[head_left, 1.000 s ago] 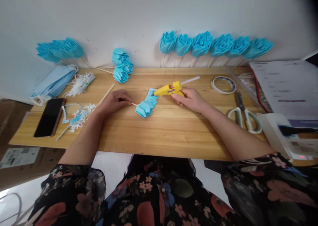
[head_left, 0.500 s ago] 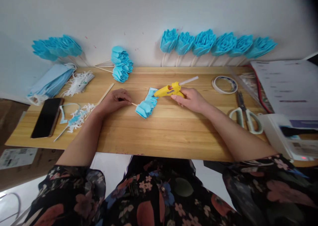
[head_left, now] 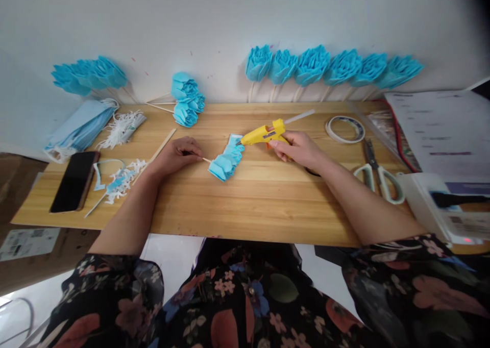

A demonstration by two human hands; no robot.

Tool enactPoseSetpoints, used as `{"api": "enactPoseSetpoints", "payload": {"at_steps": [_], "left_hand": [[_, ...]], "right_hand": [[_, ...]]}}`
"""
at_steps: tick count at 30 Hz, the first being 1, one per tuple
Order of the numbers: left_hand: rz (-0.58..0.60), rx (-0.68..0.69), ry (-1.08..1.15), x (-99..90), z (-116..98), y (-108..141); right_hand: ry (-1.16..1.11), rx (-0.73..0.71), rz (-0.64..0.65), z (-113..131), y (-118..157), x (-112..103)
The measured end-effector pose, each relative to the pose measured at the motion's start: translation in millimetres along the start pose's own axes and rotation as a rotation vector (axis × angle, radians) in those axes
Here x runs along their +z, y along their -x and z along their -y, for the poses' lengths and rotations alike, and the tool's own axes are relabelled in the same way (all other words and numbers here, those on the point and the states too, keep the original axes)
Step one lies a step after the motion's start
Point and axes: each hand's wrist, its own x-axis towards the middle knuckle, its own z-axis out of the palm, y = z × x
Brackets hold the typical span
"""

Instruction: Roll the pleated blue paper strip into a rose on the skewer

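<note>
My left hand [head_left: 182, 154] pinches a thin wooden stick [head_left: 206, 160]. At the stick's other end is a pleated blue strip [head_left: 225, 162], partly rolled and lying on the table, with a pale flat end at the top. My right hand [head_left: 300, 148] is wrapped round a yellow hot glue gun [head_left: 264, 132], whose dark nozzle is at the strip's upper right edge. A clear glue stick [head_left: 300, 117] juts out of the back of the gun. Whether the nozzle touches the strip I cannot tell.
Blue flowers on sticks [head_left: 313, 65] lean against the wall, and more [head_left: 186, 100] lie at back left. Face masks [head_left: 82, 126], a phone [head_left: 74, 181] and white scraps [head_left: 120, 182] are left. Tape [head_left: 345, 129], scissors [head_left: 377, 177], papers [head_left: 440, 128] and a white box [head_left: 424, 205] are right.
My right hand and the glue gun have shifted slightly right, and the gun's back end is tipped up more. My left hand, the stick and the blue strip have stayed in place.
</note>
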Motion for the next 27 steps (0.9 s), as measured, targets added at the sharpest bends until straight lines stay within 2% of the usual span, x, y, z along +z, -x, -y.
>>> {"api": "enactPoseSetpoints", "payload": {"at_steps": [11, 27], "left_hand": [[0.01, -0.008, 0.004, -0.5, 0.3, 0.2], [0.027, -0.039, -0.003, -2.0, 2.4, 0.1]], "right_hand": [[0.185, -0.082, 0.019, 2.6, -1.4, 2.6], [0.212, -0.078, 0.031, 6.3, -1.6, 3.5]]}}
